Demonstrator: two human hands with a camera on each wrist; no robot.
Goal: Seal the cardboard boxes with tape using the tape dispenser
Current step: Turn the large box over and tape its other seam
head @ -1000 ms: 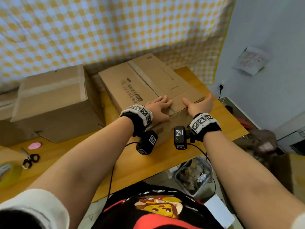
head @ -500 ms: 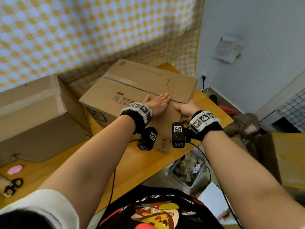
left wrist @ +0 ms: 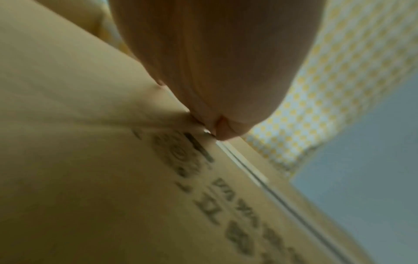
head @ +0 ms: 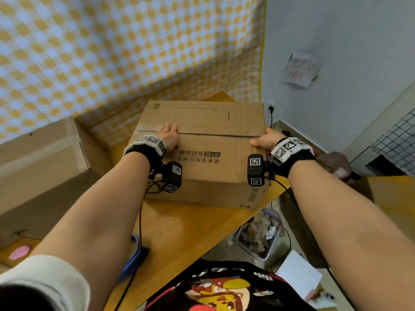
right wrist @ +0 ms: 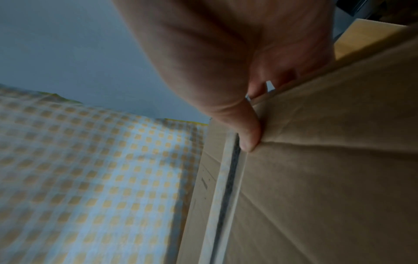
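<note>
A brown cardboard box [head: 208, 171] with black print stands on the wooden table [head: 190, 227], its flaps down and the seam [head: 213, 134] running left to right without tape. My left hand [head: 170, 135] lies flat on the top at the seam's left end; the left wrist view shows the palm [left wrist: 214, 62] on the cardboard [left wrist: 101, 178]. My right hand [head: 263, 140] grips the box's right edge, thumb [right wrist: 248, 132] on the top by the seam [right wrist: 228, 187], fingers down the side. I cannot make out a tape dispenser for certain.
A second, taped cardboard box [head: 40, 167] stands close on the left. A blue object [head: 135, 250] lies partly under my left forearm, and a pink item [head: 19, 252] is at the near left. Right of the table sit a plastic bin [head: 260, 234] and another box [head: 395, 198].
The box has been turned so that its seam now runs left to right. My hands have spread apart, the left to the seam's left end, the right to the right edge.
</note>
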